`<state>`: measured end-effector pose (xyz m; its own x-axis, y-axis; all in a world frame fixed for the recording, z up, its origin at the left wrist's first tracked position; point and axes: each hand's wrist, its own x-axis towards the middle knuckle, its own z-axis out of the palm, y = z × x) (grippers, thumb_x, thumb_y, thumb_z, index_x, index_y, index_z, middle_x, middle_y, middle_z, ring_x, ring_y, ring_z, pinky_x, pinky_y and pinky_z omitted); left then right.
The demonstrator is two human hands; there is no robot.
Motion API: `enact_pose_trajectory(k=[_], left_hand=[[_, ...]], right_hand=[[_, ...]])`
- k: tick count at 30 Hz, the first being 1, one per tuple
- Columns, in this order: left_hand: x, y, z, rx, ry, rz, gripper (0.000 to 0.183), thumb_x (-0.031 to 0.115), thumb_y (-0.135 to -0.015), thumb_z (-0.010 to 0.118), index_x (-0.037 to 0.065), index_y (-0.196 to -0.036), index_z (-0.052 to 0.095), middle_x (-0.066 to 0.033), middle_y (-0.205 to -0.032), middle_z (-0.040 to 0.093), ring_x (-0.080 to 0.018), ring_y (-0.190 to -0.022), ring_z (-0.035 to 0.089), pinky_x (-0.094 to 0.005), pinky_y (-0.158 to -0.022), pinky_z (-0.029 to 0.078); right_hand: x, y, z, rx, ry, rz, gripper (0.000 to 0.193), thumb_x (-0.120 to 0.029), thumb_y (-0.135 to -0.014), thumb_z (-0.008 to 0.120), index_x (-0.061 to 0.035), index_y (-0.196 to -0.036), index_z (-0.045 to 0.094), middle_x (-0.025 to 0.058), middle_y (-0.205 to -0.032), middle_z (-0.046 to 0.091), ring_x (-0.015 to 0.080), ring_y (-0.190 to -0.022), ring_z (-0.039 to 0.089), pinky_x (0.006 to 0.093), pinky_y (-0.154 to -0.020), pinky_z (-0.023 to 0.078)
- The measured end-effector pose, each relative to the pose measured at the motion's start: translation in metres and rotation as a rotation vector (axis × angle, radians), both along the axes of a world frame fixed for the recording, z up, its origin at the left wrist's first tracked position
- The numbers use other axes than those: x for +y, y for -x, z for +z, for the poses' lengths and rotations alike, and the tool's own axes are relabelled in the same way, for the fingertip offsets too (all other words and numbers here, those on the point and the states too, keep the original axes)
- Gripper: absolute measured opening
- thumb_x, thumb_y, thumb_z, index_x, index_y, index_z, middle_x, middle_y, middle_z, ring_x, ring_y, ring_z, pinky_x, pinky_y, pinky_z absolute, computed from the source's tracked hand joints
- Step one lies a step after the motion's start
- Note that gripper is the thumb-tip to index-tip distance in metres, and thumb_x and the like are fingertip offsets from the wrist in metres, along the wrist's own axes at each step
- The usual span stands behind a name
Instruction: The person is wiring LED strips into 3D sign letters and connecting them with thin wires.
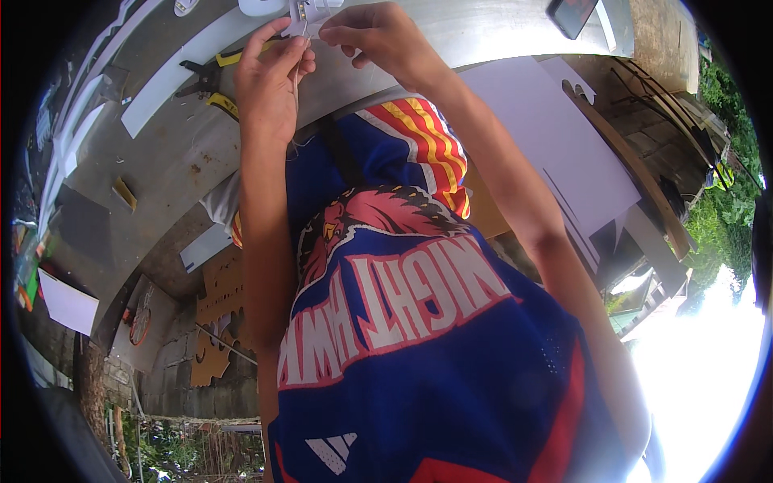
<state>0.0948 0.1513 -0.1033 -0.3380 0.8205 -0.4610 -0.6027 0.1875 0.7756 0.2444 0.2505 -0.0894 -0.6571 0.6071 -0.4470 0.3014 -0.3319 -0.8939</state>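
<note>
My left hand (270,80) pinches a thin pale wire (296,92) between thumb and fingertips. The wire hangs down along the palm, and its upper end rises toward a white piece with small yellowish squares (304,11), perhaps LED strip. Just right of that piece, my right hand (378,44) has its fingers curled and thumb and forefinger drawn together; whatever lies in them is too small to make out. Left of my left hand, a yellow-and-black hand tool (203,78), like wire strippers or pliers, lies on the grey metal table (173,165).
A dark phone (570,16) lies at the far right of the table. White strips (165,84) and a small yellowish block (124,193) are on the left. Large white sheets (555,137) stand at the right, near brown boards (636,161). Cut brown cardboard (216,306) sits lower left.
</note>
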Motion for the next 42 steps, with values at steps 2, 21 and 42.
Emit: enact_pose_trajectory(k=[2,21,42], left_hand=[[-0.001,0.000,-0.002,0.003,-0.012,-0.006,0.038,-0.002,-0.091,0.064,-0.002,-0.127,0.053,-0.0103,-0.096,0.066,-0.0144,-0.082,0.062,-0.0260,-0.072,0.049],[0.000,-0.005,-0.001,0.017,-0.034,0.043,0.031,-0.005,-0.091,0.061,-0.002,-0.121,0.055,-0.0100,-0.095,0.067,-0.0146,-0.079,0.063,-0.0271,-0.070,0.050],[-0.004,0.002,-0.010,-0.022,-0.019,0.061,0.032,-0.005,-0.089,0.064,-0.001,-0.120,0.056,-0.0116,-0.091,0.068,-0.0164,-0.076,0.063,-0.0282,-0.068,0.050]], right_hand=[[-0.005,-0.001,0.008,-0.125,-0.289,-0.012,0.023,-0.021,-0.096,0.059,-0.0041,-0.106,0.070,0.0074,-0.078,0.065,0.0140,-0.066,0.058,0.0269,-0.059,0.049],[-0.040,0.021,0.011,-0.180,-0.529,-0.276,0.025,-0.020,-0.082,0.068,0.0044,-0.085,0.073,0.0208,-0.068,0.067,0.0343,-0.059,0.067,0.0378,-0.063,0.054],[-0.040,0.029,0.005,-0.140,-0.339,-0.278,0.023,-0.017,-0.088,0.067,0.0032,-0.099,0.073,0.0114,-0.071,0.069,0.0155,-0.056,0.067,0.0270,-0.055,0.054]])
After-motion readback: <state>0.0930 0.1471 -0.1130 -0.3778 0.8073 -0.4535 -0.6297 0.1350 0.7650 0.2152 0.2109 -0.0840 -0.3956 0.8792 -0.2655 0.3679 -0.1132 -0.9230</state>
